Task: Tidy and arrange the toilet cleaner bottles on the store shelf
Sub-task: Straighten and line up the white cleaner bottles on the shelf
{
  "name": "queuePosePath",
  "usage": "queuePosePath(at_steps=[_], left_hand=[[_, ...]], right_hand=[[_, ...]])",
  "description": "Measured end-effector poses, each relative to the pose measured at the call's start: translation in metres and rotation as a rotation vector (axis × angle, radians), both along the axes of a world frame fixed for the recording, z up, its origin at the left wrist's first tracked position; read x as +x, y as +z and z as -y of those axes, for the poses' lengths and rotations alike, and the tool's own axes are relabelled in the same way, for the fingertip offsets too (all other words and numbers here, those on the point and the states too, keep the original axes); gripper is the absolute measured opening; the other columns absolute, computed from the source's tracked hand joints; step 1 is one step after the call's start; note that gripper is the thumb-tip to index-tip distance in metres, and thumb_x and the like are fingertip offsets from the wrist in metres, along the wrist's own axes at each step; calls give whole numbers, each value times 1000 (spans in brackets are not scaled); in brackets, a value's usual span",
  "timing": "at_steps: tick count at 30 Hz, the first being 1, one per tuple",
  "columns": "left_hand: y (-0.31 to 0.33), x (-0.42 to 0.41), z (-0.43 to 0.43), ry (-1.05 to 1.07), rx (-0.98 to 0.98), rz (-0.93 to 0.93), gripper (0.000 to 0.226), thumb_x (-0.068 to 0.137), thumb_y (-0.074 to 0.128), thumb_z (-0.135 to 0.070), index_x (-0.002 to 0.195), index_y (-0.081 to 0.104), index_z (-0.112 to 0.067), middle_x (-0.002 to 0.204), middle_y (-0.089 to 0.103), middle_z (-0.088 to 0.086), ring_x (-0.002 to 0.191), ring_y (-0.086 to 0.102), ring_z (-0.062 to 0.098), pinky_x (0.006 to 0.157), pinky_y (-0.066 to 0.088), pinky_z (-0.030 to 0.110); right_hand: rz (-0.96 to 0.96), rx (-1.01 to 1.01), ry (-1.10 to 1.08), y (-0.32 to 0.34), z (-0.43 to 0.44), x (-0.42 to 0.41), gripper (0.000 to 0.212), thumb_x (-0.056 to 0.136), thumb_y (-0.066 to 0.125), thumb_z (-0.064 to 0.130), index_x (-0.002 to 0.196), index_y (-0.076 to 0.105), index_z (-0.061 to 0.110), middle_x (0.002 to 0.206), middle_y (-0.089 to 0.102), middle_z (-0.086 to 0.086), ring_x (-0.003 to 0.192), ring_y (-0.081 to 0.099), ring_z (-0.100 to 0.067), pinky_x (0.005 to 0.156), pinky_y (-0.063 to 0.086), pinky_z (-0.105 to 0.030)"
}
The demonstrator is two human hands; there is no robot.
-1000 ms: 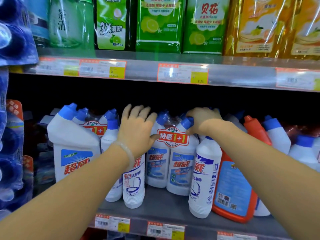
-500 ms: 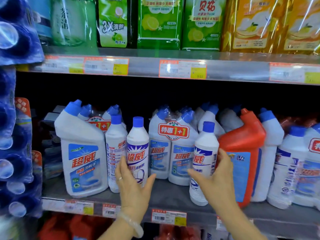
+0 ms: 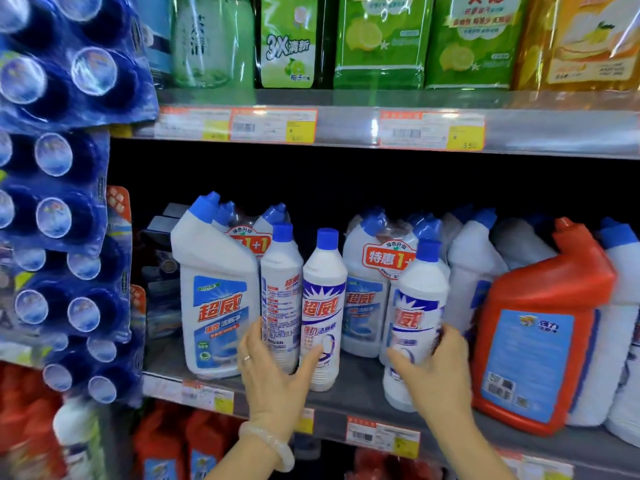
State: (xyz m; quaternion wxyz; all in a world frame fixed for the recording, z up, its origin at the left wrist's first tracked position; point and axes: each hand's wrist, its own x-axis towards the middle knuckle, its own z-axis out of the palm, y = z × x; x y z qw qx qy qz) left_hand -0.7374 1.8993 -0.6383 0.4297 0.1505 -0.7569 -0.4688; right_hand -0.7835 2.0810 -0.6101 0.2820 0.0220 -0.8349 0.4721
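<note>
The left hand is spread wide at the foot of two slim white bottles. Its straight fingers lie along the left side of the turned bottle, and its thumb presses the front of the middle bottle. It clasps neither. A ring and a pale bracelet show on that hand and wrist.

The right hand grips the right bottle low down, thumb across the front and fingers curled round its far side. This bottle tilts slightly. Whether its base rests on the shelf I cannot tell.

All three slim bottles are at the shelf's front edge. The first two touch and stand upright, and the third is apart to their right.

A big bottle with an angled neck stands just left of the pair. Wrapped twin packs stand behind, and an orange bottle is just right of the gripped one. Blue packs hang at the far left. Green pouches sit on the shelf above, over blurred price tags.

The white bottles read 超威. The turned bottle shows small print only. The twin packs' tags read 特惠1+1, the orange bottle 强力 and one pouch 3X清新.
</note>
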Motion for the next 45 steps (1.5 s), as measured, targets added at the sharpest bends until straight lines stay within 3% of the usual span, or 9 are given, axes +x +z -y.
queuePosePath(at_steps=[6,9,12,17,19,23,30,35,45], left_hand=[[-5,7,10,-67,-64,-2,98,63,81,-37,140,26,-13,143,32,9,135,24,21,111,23,37],[3,12,26,32,-119,-69,86,64,81,-30,134,36,-9,135,41,14,129,31,25,110,29,48],[12,14,50,209,-158,-173,83,58,85,-22,126,43,0,126,48,23,120,36,28,105,32,42],[31,5,103,185,115,-74,113,56,87,-27,143,17,-8,146,26,17,137,23,29,113,23,50],[31,0,120,5,254,-76,118,57,87,-25,145,8,-21,142,37,13,129,41,26,108,34,49],[35,-2,128,-177,309,-17,68,67,80,-7,124,43,-5,101,64,6,86,62,11,86,52,40],[36,-8,136,-244,213,1,40,64,82,-6,100,65,-6,86,69,-1,68,65,-5,52,48,7],[37,-11,139,-251,283,-14,55,60,85,-14,108,60,-5,100,70,8,88,67,16,65,53,23],[49,4,143,-284,281,-62,56,59,85,-17,108,60,-10,99,71,5,91,68,19,76,57,38]], right_hand=[[18,-52,273,1,53,-5,73,60,85,20,120,44,10,119,49,-8,115,47,-24,97,44,-41],[32,-68,305,2,55,-7,78,59,86,16,122,42,9,121,48,-9,118,46,-26,100,42,-42],[29,-105,266,-3,55,3,99,55,89,20,136,31,12,135,39,-9,130,36,-27,107,36,-48],[-39,-95,210,-19,64,27,127,49,91,25,147,11,18,149,22,-7,138,20,-25,113,24,-50],[-4,-102,239,-24,66,27,131,48,92,23,148,6,18,150,21,-9,139,17,-24,114,21,-50],[31,-129,321,-29,68,22,130,47,92,25,146,8,24,146,32,-8,136,29,-26,111,30,-52],[15,-70,268,-31,76,11,115,57,87,25,144,12,18,140,38,-9,130,36,-27,100,41,-49],[6,-56,232,-33,79,5,115,54,88,27,143,15,18,140,39,-9,128,38,-28,101,41,-50],[-13,-13,241,-35,82,-10,107,56,87,25,139,20,13,137,43,-11,124,42,-29,102,41,-52]])
